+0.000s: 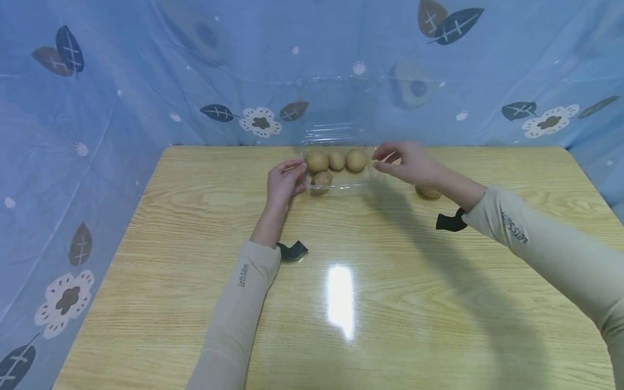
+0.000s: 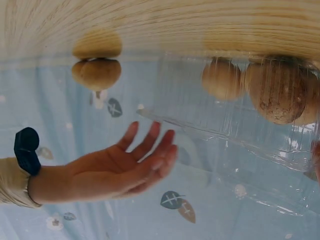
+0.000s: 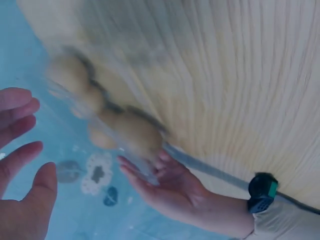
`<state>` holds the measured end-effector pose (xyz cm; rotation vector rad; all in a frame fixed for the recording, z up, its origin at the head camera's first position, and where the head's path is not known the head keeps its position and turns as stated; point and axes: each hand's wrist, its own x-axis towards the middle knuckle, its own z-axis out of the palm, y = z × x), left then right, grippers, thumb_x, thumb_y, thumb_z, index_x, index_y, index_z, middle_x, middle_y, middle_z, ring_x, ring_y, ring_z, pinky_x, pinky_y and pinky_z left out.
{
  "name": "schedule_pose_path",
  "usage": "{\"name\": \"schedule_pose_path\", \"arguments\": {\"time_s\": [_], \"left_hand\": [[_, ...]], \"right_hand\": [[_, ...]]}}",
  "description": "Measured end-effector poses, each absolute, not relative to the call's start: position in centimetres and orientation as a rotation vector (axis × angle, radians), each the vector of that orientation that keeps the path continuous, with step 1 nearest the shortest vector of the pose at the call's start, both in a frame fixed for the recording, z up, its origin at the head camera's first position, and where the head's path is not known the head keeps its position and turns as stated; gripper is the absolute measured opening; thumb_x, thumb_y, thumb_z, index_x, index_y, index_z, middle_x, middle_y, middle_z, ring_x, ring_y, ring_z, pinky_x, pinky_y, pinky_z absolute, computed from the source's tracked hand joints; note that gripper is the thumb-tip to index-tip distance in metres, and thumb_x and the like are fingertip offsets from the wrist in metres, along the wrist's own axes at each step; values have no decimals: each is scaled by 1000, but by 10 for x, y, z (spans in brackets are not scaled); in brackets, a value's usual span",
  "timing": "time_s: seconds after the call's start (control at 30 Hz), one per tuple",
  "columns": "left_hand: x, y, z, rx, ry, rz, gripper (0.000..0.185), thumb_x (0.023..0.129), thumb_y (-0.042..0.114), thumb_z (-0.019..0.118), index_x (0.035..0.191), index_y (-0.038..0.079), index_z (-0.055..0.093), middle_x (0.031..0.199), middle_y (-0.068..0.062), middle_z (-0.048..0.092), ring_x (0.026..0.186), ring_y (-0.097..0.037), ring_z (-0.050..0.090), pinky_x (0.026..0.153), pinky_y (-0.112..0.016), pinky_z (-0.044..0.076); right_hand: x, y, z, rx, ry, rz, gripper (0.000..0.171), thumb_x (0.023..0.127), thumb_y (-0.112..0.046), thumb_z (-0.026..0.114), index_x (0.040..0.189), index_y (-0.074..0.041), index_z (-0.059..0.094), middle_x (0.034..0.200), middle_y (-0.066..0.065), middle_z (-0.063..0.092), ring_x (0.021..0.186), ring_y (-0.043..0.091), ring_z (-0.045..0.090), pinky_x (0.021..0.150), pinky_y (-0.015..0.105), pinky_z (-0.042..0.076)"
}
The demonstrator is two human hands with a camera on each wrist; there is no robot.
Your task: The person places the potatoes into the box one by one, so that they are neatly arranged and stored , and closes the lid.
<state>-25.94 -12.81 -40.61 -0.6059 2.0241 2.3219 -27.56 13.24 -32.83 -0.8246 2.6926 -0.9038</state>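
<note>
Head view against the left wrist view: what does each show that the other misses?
Only the head view shows the left hand at the left end of the clear plastic container, and four potatoes inside it. Only the left wrist view shows the right hand's open palm, fingers straight. Both share the wooden table, the container, and the loose potato lying outside it.

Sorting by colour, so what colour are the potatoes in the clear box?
Light brown potatoes, clearest in the head view.
</note>
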Motion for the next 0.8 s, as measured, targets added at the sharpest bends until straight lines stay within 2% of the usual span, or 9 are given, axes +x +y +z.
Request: {"name": "schedule_pose_path", "arguments": {"time_s": [0.13, 0.33, 0.57, 0.8], "left_hand": [[-260, -128, -406, -613, 1996, 2344, 26, 83, 16, 66, 108, 8, 63, 104, -7, 64, 85, -15, 59, 52, -18, 53], [-260, -127, -407, -606, 1997, 2360, 26, 83, 15, 66, 108, 6, 62, 95, -3, 62, 78, -10, 56, 51, -18, 53], [-260, -127, -405, -613, 2010, 2338, 26, 83, 16, 66, 107, 9, 63, 101, -5, 63, 81, -11, 57, 55, -19, 54], [-260, -128, -405, -618, 1999, 2331, 27, 83, 17, 66, 109, 8, 62, 98, -3, 62, 81, -11, 57, 55, -18, 54]], "right_hand": [[-273, 154, -323, -804, 2756, -868, 25, 90, -16, 54, 107, 1, 60, 112, 18, 59, 99, 36, 58, 81, 47, 50], [-271, 178, -323, -792, 2811, -738, 27, 89, -18, 55, 108, 1, 59, 113, 19, 59, 97, 35, 59, 79, 47, 49], [-272, 196, -324, -778, 2815, -658, 30, 90, -20, 54, 111, 1, 58, 111, 20, 60, 99, 36, 57, 82, 49, 47], [-277, 208, -333, -822, 2802, -410, 36, 84, -13, 62, 114, 5, 56, 113, 25, 57, 100, 40, 54, 82, 50, 46]]}}
